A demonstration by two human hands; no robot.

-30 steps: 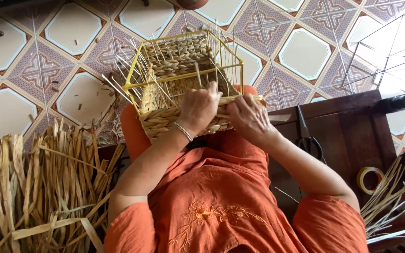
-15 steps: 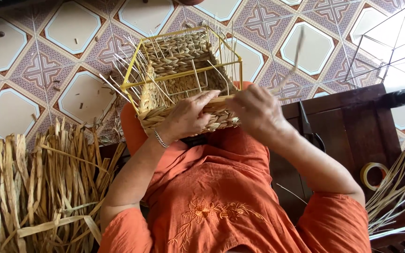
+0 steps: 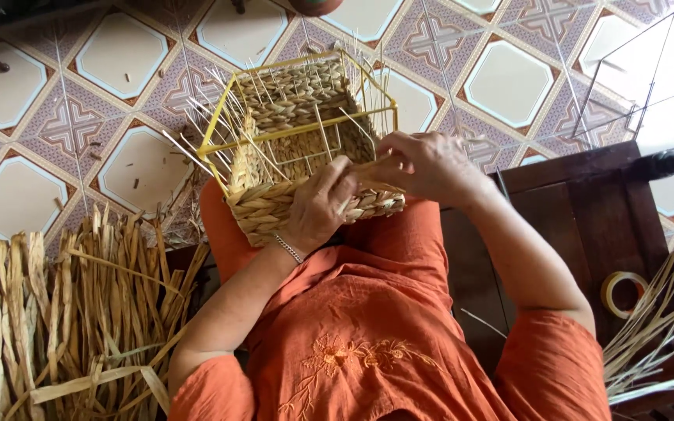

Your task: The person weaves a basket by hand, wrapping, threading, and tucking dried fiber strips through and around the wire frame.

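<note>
Left hand clenched against the near woven wall of the basket, fingers pinning the braided strand in place. Right hand grasping the free end of that same strand, pinched just beside the left fingers, at the basket's near right corner.

Basket rests on the lap, on the orange garment, tipped so its open top faces away. Yellow wire frame shows above the finished rows; thin upright stakes fan out loosely from it.

Judgement on the step: weaving a row. Keep the left grip firm on the last tuck while the right pulls the strand snug, so the row sits tight against the one below. Feed behind and before the stakes in turn; do not bend them. Even tension matters most at the corner.

Around: heap of dried reed strips on the tiled floor to the left; dark wooden desk to the right, carrying a tape roll and more strips.
</note>
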